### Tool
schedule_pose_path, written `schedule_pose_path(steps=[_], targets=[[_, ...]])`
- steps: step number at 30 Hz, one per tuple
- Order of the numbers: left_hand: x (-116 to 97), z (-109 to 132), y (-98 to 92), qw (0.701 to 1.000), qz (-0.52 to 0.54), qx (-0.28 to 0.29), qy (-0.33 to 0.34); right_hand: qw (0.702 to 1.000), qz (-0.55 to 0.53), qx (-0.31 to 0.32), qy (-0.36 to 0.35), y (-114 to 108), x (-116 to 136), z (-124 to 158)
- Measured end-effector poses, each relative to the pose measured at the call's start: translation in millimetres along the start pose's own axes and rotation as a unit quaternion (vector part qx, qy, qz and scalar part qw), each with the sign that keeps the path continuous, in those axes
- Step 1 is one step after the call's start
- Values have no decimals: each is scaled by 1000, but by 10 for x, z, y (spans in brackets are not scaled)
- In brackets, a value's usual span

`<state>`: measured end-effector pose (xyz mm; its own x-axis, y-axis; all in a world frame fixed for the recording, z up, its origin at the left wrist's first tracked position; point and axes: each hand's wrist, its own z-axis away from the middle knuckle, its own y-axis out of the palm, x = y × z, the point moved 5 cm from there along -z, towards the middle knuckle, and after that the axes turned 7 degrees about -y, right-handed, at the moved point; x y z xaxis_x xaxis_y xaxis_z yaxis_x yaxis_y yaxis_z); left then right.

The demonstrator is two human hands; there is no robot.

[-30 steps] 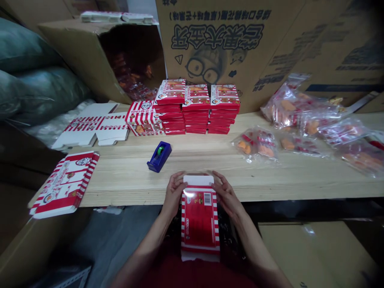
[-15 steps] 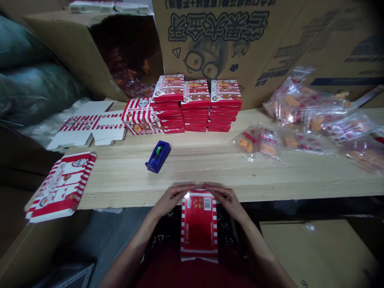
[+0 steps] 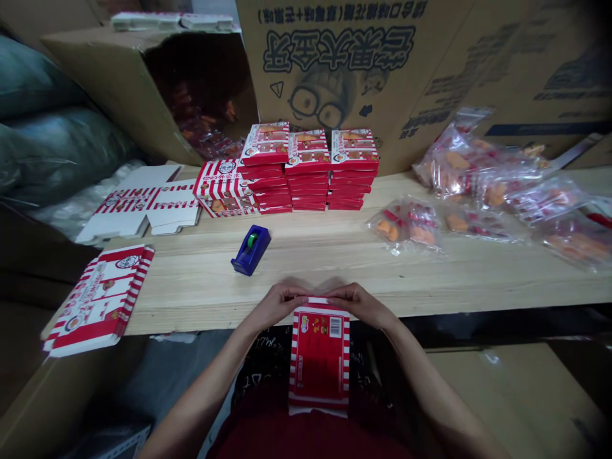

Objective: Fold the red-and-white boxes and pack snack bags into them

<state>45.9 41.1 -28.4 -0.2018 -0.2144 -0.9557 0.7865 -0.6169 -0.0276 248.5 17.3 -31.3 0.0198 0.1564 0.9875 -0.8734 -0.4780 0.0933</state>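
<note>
A red and white striped carton stands against my lap at the near edge of the wooden table. My left hand and my right hand both grip its top end, fingers curled over the folded flap. The carton's back, with a barcode, faces me. A blue tape dispenser lies on the table just beyond my left hand.
Stacks of finished red cartons stand at the back. Flat carton blanks lie at the left, more flat blanks further back. Clear snack bags are spread on the right. Big cardboard boxes line the back.
The white top flap that stood up a second ago has been folded down. Both hands moved inward over the carton's top end.
</note>
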Motion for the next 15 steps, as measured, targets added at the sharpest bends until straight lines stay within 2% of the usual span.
schedule_pose_path(steps=[7,12,15], targets=[[-44,-1,22,997,-61,-31,25,995,77,-39,-42,-29,-19,-9],[-56,37,47,995,-91,-31,27,996,76,-45,-33,33,24,99],[-99,28,48,991,-112,-60,33,995,85,-42,-44,29,39,134]])
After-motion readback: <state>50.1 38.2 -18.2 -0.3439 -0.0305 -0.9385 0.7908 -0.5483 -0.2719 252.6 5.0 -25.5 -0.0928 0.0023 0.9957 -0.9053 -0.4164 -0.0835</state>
